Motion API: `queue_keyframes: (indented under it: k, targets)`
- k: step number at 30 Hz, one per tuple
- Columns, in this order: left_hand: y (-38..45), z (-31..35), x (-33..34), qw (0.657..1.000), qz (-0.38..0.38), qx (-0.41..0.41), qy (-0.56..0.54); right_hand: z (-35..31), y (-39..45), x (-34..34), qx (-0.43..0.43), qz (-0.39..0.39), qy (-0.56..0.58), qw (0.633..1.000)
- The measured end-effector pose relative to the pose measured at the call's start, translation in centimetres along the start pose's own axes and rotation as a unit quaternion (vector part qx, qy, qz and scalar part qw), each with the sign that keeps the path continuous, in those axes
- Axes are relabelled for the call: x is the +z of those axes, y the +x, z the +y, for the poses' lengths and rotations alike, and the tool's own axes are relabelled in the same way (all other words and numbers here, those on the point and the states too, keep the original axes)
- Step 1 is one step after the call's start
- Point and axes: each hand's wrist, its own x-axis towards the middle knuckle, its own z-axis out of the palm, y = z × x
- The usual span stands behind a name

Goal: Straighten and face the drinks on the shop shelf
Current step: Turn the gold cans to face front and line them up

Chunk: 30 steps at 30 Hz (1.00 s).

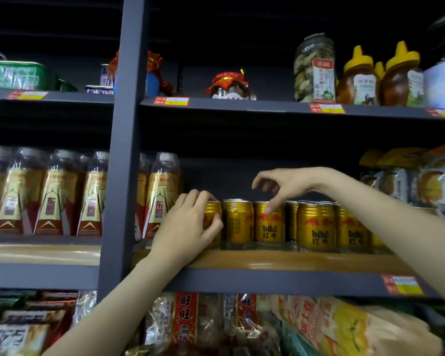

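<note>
Gold cans (pixel 315 228) line mid-frame; the left hand (pixel 190 222) grips the leftmost can (pixel 212 214), the right hand (pixel 283 187) hovers loosely open, thumb touching another.

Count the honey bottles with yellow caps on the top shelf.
2. One honey bottle stands right of the jar, the other right beside it. A third yellow cap peeks between them, so more may be hidden.

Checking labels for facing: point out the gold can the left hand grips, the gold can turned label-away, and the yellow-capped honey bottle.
Gripped gold can (pixel 212 211): head view, visible side.
Turned gold can (pixel 238 222): head view, side.
Yellow-capped honey bottle (pixel 357 78): head view, body.
</note>
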Motion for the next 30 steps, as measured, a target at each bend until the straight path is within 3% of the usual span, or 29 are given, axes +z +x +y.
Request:
queue_keyframes:
  k: [4, 9, 12, 15, 17, 18, 20, 22, 23, 26, 30]
  targets:
    - [0.0, 0.0, -0.2, 1.0, -0.005, 0.001, -0.001, 0.4, 0.3, 1.3, 0.023, -0.026, -0.025, 0.999]
    - [0.0, 0.2, -0.4, 1.0, -0.013, -0.004, -0.002, 1.4, -3.5, 0.7, -0.009, 0.109, 0.12, 0.987]
    - [-0.1, 0.1, -0.2, 1.0, -0.012, -0.015, 0.011, 1.4, -7.8, 1.0, -0.036, 0.193, 0.325, 0.925]
    - [-0.3, 1.0, -0.6, 0.996, 0.07, 0.025, 0.04, 1.1, -11.3, 2.4, -0.084, 0.19, 0.49, 0.847]
    - [-0.7, 3.0, -1.7, 0.992, 0.09, 0.01, -0.089, 0.8, -12.5, 3.1, -0.114, 0.164, 0.529, 0.825]
    - [-1.0, 4.6, -2.3, 0.975, 0.061, -0.035, -0.21, 0.8, -12.9, 3.2, -0.126, 0.154, 0.539, 0.819]
    - [-1.3, 7.4, -3.2, 0.875, -0.079, -0.123, -0.461, 0.6, -13.3, 3.0, -0.144, 0.142, 0.559, 0.804]
    - [-1.6, 9.2, -3.2, 0.773, -0.184, -0.161, -0.586, 0.2, -13.5, 2.7, -0.153, 0.14, 0.57, 0.795]
    - [-1.8, 9.8, -3.4, 0.74, -0.213, -0.171, -0.614, -0.1, -13.5, 2.6, -0.154, 0.145, 0.567, 0.796]
    - [-1.9, 10.4, -4.1, 0.685, -0.216, -0.187, -0.671, -1.3, -13.7, 2.2, -0.144, 0.159, 0.547, 0.81]
    - [-2.3, 10.2, -4.9, 0.659, -0.225, -0.208, -0.687, -2.3, -13.9, 2.2, -0.114, 0.171, 0.525, 0.826]
